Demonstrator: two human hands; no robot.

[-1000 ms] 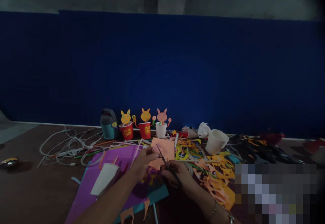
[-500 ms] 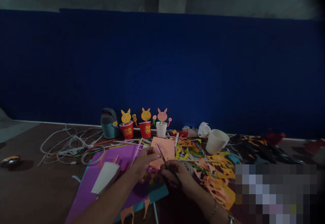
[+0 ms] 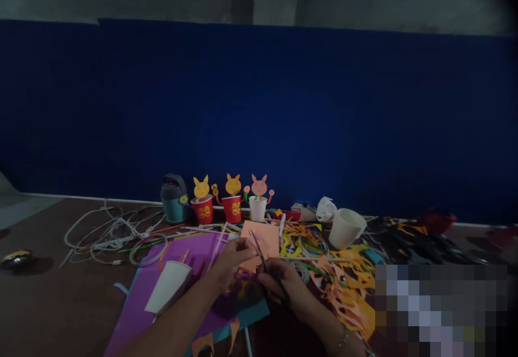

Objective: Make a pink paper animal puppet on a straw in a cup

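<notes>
My left hand [image 3: 231,262] pinches the left edge of a square of orange paper [image 3: 270,237], which has some marks drawn on it. In my right hand [image 3: 285,281] is a pair of dark scissors [image 3: 259,248], with the blades pointing up and left across the paper, slightly apart. The scissors' handles are partly hidden by my fingers. Below the paper lie purple and yellow scraps [image 3: 245,287] and the edge of a teal sheet [image 3: 253,308]. A purple sheet [image 3: 137,305] lies under my left forearm.
Three cups with paper animal heads [image 3: 233,208] stand along the blue partition [image 3: 283,114], beside a teal container [image 3: 175,206]. White cables [image 3: 117,230] coil at left. A white cup [image 3: 168,287] lies on the purple sheet. Cut scraps [image 3: 348,292] and another cup [image 3: 346,228] are at right.
The scissor blades stand a little closer together. Both hands have shifted only slightly, and the whole view has dropped a few pixels.
</notes>
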